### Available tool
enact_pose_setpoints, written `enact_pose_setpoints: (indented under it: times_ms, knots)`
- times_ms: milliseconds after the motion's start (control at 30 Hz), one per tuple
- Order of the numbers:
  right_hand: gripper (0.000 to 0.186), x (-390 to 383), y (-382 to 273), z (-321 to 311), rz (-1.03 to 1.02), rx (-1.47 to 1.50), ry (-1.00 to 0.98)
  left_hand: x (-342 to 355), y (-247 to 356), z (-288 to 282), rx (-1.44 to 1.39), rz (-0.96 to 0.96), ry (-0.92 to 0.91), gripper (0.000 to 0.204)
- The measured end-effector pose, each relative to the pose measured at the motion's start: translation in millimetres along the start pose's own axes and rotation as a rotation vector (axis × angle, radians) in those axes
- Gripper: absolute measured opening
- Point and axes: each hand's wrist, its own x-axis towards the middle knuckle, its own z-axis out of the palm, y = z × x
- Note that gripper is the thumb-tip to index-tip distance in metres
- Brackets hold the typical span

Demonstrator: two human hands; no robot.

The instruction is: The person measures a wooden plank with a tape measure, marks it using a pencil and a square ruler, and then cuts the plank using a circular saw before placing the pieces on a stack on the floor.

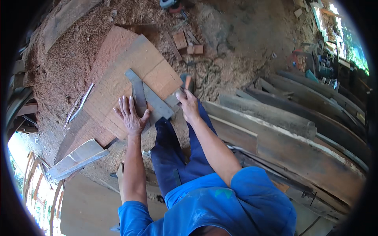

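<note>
My left hand (133, 117) lies flat with its fingers spread, pressing on a brown panel (114, 94). Beside its fingers, two flat grey strips (156, 103) cross at an angle on the panel. Closed around a tool with a rounded, wood-coloured handle (180, 95), my right hand (190, 107) is at the panel's right edge. A flat grey part shows at the tool's left side, near the end of one strip. My fingers hide part of the tool, and its exact kind cannot be made out.
Sawdust covers the ground. Small wood blocks (180, 40) lie beyond the panel, and a power tool (168, 4) is at the far edge. Long planks (275, 129) are stacked to my right. A pale board piece (78, 159) lies at the left. My shoe (188, 82) touches the panel's side.
</note>
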Motion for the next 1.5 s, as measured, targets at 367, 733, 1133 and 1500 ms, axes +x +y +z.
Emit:
enact_pose_setpoints:
  times_ms: [367,733,1133,1500]
  knots:
    - [0.026,-209,-219,107,-1.193,0.368,-0.278,4,-5,0,-0.012,-0.019,0.06,0.091]
    - [0.087,-201,-325,158,-1.321,0.122,-1.012,5,-8,-2,0.035,0.009,0.023,0.076]
    - [0.065,118,-109,88,0.016,-0.697,-0.578,1,-14,2,0.0,-0.02,-0.034,0.069]
    - [0.061,121,-87,38,0.49,-0.448,-0.574,7,-28,4,0.016,0.083,-0.103,0.075]
